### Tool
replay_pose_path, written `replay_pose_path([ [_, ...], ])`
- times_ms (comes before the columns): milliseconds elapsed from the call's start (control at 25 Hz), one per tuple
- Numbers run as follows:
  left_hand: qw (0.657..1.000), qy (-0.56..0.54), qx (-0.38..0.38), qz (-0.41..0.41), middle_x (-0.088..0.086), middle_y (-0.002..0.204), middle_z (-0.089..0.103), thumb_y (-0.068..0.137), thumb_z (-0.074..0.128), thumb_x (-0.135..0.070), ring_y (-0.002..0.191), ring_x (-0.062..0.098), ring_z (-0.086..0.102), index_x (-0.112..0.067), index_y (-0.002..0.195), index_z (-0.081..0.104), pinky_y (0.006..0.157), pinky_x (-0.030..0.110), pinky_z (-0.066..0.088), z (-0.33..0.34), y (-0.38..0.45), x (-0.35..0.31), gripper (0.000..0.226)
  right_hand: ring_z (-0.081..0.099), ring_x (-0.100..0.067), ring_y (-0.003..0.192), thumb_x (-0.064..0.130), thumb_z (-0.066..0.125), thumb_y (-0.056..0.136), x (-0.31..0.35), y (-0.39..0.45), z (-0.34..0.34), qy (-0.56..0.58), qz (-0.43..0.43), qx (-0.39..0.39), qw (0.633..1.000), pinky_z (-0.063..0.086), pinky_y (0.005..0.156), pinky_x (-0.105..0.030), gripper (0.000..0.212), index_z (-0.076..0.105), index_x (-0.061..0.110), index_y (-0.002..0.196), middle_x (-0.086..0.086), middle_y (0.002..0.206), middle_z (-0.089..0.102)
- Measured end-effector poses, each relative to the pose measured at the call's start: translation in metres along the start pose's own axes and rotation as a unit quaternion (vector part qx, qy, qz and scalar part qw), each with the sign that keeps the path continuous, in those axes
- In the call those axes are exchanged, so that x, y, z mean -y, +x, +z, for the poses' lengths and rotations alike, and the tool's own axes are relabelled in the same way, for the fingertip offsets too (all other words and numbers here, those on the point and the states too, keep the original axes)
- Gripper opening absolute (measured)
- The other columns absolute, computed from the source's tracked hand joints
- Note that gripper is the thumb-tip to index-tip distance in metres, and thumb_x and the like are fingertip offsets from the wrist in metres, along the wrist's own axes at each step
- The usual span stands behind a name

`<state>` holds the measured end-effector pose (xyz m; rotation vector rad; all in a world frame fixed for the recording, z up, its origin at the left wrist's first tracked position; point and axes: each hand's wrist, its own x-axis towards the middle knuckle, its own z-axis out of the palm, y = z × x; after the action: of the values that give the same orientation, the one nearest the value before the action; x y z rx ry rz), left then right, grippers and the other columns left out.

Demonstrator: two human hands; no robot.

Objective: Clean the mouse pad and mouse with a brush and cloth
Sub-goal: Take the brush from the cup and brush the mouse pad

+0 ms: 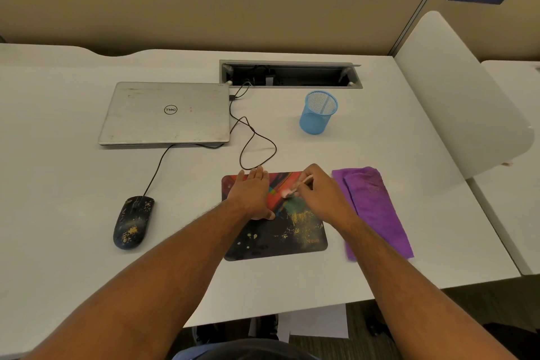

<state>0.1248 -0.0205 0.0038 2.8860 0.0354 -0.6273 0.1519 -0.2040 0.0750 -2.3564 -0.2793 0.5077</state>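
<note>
A colourful mouse pad (280,237) with yellow specks lies on the white desk in front of me. My left hand (251,194) lies flat on the pad's left part, fingers straight. My right hand (318,190) grips a small pale pink brush (292,188), its head touching the pad near the middle. A black wired mouse (133,222), also speckled yellow, sits on the desk to the left of the pad. A folded purple cloth (372,207) lies just right of the pad.
A closed silver laptop (166,114) lies at the back left, the mouse cable (251,137) looping beside it. A blue mesh pen cup (318,112) stands behind the pad. An open cable tray (289,74) is at the back. A white divider (455,90) bounds the right.
</note>
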Motion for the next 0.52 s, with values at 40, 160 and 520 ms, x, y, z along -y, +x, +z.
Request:
replay_pose_path([
  [40,1.0,0.002,0.0,0.001,0.011,0.166,0.003,0.073,0.075,-0.064,0.152,0.027,0.005,-0.01,0.158,0.002,0.12,0.049,0.002,0.0,0.0,0.0,0.124,0.07,-0.024,0.089,0.017,0.054,0.102,-0.001,0.0,-0.001,-0.012,0.009,0.017,1.0,0.056,0.067,-0.034,0.004,0.053,0.02,0.103,-0.006,0.094,0.068],
  [160,1.0,0.002,0.005,0.001,0.011,0.166,0.002,0.073,0.074,-0.065,0.152,0.027,0.004,-0.01,0.158,0.001,0.12,0.049,0.001,0.0,0.001,0.001,0.124,0.071,-0.023,0.088,0.017,0.056,0.098,-0.002,0.001,-0.011,-0.034,0.008,0.019,0.999,0.06,0.073,-0.039,0.007,0.052,0.023,0.098,-0.006,0.092,0.069],
  [520,1.0,0.003,0.007,0.003,0.012,0.166,0.002,0.073,0.074,-0.064,0.152,0.027,0.005,-0.009,0.158,0.001,0.12,0.049,0.002,0.001,0.001,0.002,0.125,0.071,-0.031,0.089,0.011,0.055,0.096,-0.003,-0.012,-0.009,-0.031,-0.011,0.07,0.997,0.053,0.064,-0.039,0.013,0.05,0.023,0.093,-0.009,0.091,0.07],
])
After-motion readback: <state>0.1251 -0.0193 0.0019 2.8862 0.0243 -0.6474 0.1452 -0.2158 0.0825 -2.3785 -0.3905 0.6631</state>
